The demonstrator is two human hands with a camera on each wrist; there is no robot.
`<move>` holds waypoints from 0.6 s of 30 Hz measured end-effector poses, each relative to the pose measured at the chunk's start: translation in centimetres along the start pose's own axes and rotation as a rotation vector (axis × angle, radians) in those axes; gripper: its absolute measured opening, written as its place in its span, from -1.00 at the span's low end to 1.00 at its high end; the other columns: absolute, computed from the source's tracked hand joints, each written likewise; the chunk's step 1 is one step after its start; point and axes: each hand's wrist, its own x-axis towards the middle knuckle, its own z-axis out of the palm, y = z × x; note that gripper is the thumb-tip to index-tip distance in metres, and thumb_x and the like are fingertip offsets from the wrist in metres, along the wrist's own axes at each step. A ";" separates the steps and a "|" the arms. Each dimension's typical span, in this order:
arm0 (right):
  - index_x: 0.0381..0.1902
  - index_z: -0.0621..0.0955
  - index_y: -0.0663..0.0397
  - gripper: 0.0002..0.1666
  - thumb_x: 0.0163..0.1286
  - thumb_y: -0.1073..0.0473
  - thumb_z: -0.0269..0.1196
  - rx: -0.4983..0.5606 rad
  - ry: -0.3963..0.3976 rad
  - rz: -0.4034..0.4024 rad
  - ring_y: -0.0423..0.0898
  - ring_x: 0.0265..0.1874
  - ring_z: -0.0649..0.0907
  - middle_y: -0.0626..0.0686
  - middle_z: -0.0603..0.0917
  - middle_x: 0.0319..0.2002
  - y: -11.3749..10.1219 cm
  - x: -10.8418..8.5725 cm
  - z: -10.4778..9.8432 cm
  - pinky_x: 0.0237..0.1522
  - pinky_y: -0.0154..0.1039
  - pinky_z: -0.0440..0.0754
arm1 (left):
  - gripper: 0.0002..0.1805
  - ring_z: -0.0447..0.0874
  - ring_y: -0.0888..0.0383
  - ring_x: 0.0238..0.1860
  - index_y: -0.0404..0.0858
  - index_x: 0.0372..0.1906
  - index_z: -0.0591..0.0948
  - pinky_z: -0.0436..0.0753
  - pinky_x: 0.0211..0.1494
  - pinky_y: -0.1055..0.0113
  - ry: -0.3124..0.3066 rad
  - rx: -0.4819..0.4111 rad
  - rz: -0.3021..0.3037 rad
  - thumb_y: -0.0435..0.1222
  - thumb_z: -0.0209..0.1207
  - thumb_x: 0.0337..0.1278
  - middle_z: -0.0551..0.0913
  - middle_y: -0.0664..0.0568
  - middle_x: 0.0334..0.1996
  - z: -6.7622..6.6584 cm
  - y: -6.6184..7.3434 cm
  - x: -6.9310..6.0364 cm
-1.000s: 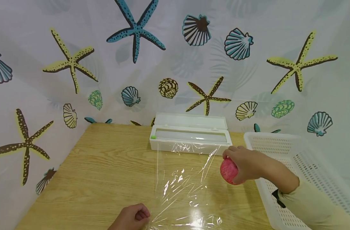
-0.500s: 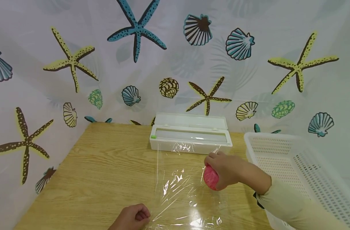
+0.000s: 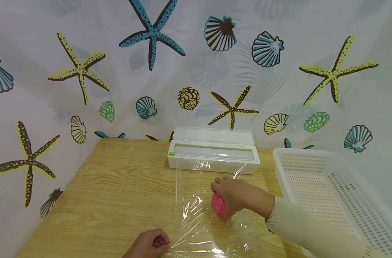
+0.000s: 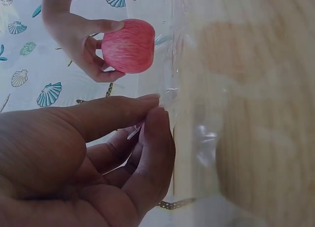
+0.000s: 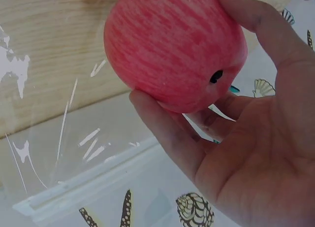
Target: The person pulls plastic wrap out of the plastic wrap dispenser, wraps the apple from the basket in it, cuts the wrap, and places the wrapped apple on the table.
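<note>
Apple (image 3: 217, 205), pink-red, is being clasped between the thumb and curled fingers of the right hand (image 3: 232, 195), right of centre in the lower half of the head view, over the clear film (image 3: 190, 215); whether the film is being touched by it cannot be told. At the bottom, left of centre, the film's edge is being pinched between the thumb and forefinger of the left hand (image 3: 148, 244). At mid-frame, the film's far end is being borne by an open white box (image 3: 212, 166).
</note>
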 end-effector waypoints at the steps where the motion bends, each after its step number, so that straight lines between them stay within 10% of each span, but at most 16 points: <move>1: -0.22 0.45 0.01 -0.30 -0.33 -0.03 0.52 0.003 -0.005 0.013 -0.07 -0.27 0.46 -0.08 0.41 -0.28 -0.1 0.2 0.2 -0.44 -0.17 0.60 | -0.91 0.52 0.35 -0.48 -0.30 -0.42 0.57 0.58 -0.39 0.46 -0.001 -0.001 0.003 -0.38 0.27 0.03 0.58 0.11 -0.49 0.0 0.0 0.0; 18: -0.17 0.47 0.02 -0.35 -0.23 -0.08 0.44 -0.048 -0.009 0.013 -0.07 -0.26 0.48 -0.07 0.43 -0.26 -1.3 2.1 2.8 -0.46 -0.20 0.60 | -0.92 0.52 0.37 -0.48 -0.29 -0.41 0.58 0.57 -0.39 0.46 -0.007 0.003 0.006 -0.38 0.27 0.02 0.59 0.14 -0.49 0.0 -0.2 0.1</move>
